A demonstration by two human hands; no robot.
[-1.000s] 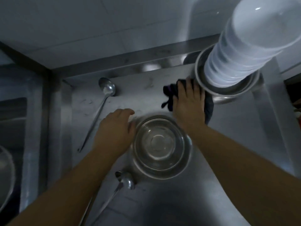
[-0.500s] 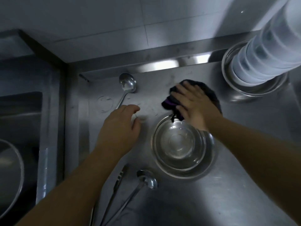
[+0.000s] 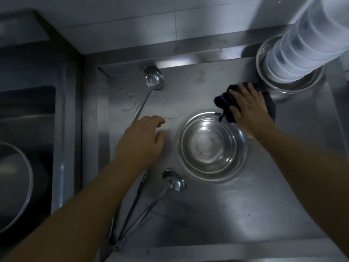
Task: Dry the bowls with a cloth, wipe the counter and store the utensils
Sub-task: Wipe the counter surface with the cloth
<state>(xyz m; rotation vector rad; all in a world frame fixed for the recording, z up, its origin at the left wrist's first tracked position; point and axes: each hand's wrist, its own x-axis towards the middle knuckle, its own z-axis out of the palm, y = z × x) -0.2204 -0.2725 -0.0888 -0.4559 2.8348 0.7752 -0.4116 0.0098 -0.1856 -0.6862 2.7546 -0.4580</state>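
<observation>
Nearest the viewer, tongs (image 3: 132,210) and a ladle (image 3: 174,180) lie on the steel surface (image 3: 236,214), handles converging toward the front edge. Both utensils are unstored.

Just beyond them sits a stack of metal bowls (image 3: 211,144), upright, nested, open side up. Faint streaks show inside the top bowl; whether it is wet cannot be told.

The left hand (image 3: 139,144) hovers over or rests on the surface just left of the bowls — contact cannot be confirmed. Its fingers are loosely curled and hold nothing.

The right hand (image 3: 249,110) lies flat on the dark cloth (image 3: 226,103), fingers straight and spread, pressing it against the surface just behind the bowls' far rim. One cloth corner hangs over that rim.

Farther back, a second ladle (image 3: 153,78) lies near the rear wall, its handle running toward the left hand. At far right a tall stack of white bowls (image 3: 306,44) stands in a metal basin (image 3: 290,86). A sink (image 3: 28,148) lies to the left.

Step in hand, as judged: wiping the surface. Ring-shaped water marks (image 3: 126,101) remain left of centre, so the next move calls for sweeping the cloth across that zone — the ladle there likely needs lifting first. Storage of utensils follows.
</observation>
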